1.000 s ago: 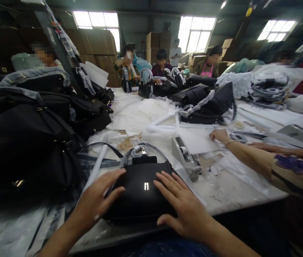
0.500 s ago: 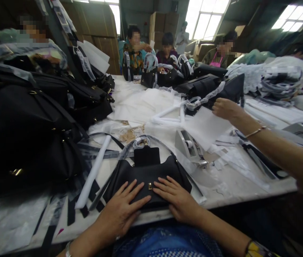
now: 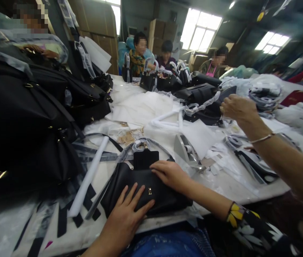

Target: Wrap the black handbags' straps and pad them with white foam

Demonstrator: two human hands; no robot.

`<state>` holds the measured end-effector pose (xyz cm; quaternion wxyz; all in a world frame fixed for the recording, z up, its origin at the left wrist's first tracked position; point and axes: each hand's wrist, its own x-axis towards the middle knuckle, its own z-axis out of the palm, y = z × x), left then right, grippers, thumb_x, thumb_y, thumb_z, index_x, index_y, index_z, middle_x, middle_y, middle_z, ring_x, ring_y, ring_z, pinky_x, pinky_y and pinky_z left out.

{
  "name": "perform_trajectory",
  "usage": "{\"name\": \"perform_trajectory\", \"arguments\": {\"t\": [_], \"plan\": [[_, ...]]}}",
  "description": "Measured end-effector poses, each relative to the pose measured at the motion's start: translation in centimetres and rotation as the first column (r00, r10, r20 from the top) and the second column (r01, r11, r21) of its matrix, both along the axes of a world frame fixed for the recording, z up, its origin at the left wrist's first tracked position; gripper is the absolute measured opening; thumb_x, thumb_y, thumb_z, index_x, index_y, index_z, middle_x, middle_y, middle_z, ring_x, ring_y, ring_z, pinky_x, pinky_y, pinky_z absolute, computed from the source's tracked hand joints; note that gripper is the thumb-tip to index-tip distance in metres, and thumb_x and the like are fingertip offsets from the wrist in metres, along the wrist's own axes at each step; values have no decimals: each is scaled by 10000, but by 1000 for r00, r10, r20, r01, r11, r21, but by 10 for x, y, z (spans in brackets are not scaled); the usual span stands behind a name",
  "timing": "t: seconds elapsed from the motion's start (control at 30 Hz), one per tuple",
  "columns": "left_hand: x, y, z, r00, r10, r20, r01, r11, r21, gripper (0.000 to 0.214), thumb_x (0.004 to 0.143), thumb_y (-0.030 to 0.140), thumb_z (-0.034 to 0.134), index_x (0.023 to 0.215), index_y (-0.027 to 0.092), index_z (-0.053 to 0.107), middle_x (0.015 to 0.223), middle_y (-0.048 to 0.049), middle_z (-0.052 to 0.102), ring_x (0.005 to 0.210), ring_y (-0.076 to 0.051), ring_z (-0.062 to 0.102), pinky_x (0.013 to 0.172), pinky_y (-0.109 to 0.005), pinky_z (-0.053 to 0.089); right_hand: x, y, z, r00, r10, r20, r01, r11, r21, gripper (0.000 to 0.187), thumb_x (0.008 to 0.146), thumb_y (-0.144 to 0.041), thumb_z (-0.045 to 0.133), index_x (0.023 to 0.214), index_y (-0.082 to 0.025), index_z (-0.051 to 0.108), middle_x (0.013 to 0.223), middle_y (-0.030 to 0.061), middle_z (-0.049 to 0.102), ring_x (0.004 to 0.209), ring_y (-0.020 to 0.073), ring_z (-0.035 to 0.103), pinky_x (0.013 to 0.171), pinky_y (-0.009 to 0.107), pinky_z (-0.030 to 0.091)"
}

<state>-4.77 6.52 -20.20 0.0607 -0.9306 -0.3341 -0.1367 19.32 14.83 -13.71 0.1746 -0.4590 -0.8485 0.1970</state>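
Note:
A black handbag (image 3: 164,200) with a gold clasp lies on the table in front of me. Its small flap (image 3: 146,159) is folded back, away from me, and a wrapped strap curves behind it. My left hand (image 3: 130,214) rests flat on the bag's front, fingers spread, left of the clasp. Along the bag's top edge, beside the flap, my right hand (image 3: 171,175) has its fingers together and bent, closed on that edge. Some of its fingertips are hidden.
Black bags (image 3: 28,117) are piled high at the left. A white foam roll (image 3: 89,178) lies beside my bag. Behind it stands a grey tape dispenser (image 3: 183,148). A co-worker's hand (image 3: 238,107) reaches in from the right. White sheets (image 3: 140,105) cover the table's middle.
My right hand has moved up from lying flat beside the clasp to the bag's top edge, and its fingers have closed. My left hand stays flat. The co-worker's hand has shifted slightly right.

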Motion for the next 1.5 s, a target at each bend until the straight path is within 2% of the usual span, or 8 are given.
{"name": "perform_trajectory", "arguments": {"t": [0.23,0.33,0.5,0.73,0.97,1.2,1.3,1.5], "plan": [[2,12,-24,995,-25,97,0,967,255,646,912,426,606,1503,412,345,1415,-88,569,1298,-301,531,1184,-480,216,25,122,14,801,-419,427,346,907,242,296,973,-173,534,1254,-187,626,1207,130,664,1071,225,607,938,343,453],[1,17,-33,983,-34,179,-21,954,298,632,906,587,560,1488,444,359,1325,-49,641,1229,-266,586,1215,-471,124,35,160,13,729,-472,496,388,882,269,378,856,-178,707,1222,-118,633,1182,194,666,1084,295,586,904,396,442],[-5,24,-31,996,-83,-29,88,917,389,584,955,367,538,1505,405,347,1287,-64,668,1157,-271,637,1213,-546,45,45,187,13,714,-402,573,326,915,236,235,746,-260,829,927,-135,746,1009,168,734,1025,319,609,890,412,403],[-6,26,-35,997,-71,-15,70,891,448,551,976,321,484,1505,404,353,1286,-66,664,1168,-262,626,1188,-506,224,57,187,37,872,-318,371,165,907,388,122,910,-265,646,910,-213,757,1089,50,748,1095,202,609,1083,354,294],[-7,27,-33,996,-78,-32,84,879,470,533,981,331,475,1498,406,369,1287,-65,663,1137,-270,641,1125,-471,324,50,215,113,791,-567,-229,588,602,540,334,981,-268,375,1039,-131,674,1191,164,681,1061,260,630,924,381,468],[-4,21,-26,999,-40,-17,43,905,424,646,919,417,580,1514,397,330,1310,-87,650,1185,-281,616,1052,-437,425,17,130,82,961,-277,-23,277,961,-29,452,889,-268,600,1333,-183,576,1179,103,702,953,230,688,934,398,513],[-3,16,-18,999,-21,-42,35,929,369,733,858,388,650,1514,396,324,1364,-106,613,1218,-318,599,944,-441,520,17,91,56,997,35,-74,-62,907,-417,534,948,-453,541,1436,-237,510,1456,116,523,1084,215,670,930,351,542],[0,10,-5,998,8,-64,11,958,285,778,833,362,678,1518,389,310,1433,-124,552,1275,-332,555,941,-482,537,1,55,41,971,223,89,-211,969,-126,1024,748,-211,731,1593,-267,156,1667,132,28,1523,339,107,1212,520,180]]}}
